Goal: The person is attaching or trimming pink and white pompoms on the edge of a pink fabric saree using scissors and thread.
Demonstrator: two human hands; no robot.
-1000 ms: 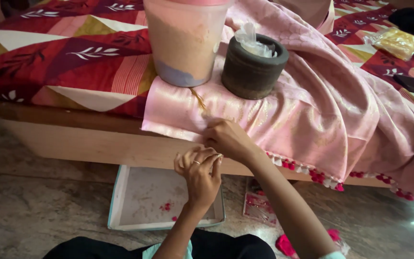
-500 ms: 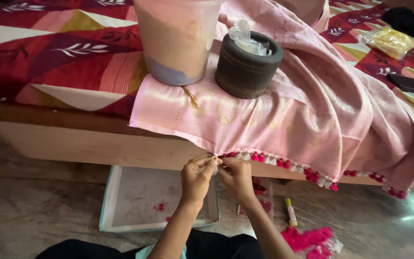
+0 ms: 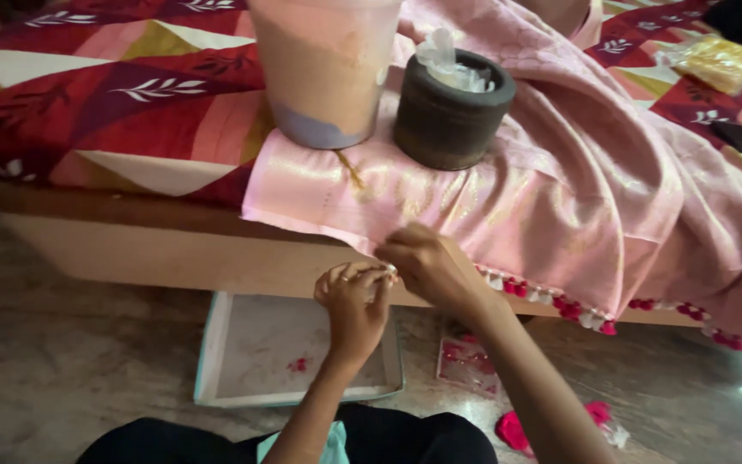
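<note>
We log: shallow white tray (image 3: 216, 378) on floor, partly hidden by left hand (image 3: 355, 301) | both hands pinch the shiny pink cloth's (image 3: 491, 202) hem, right hand (image 3: 427, 266) beside; what they pinch is too small to make out | dark round stone pot (image 3: 440, 129) weighs cloth on bed.

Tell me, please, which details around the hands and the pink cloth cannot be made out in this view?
- Head view: what the left hand pinches is too small.
- The right hand covers the pink cloth hem there.
- The top edge cuts the pink tub.
- The dark round pot hides its contents' base.
</note>
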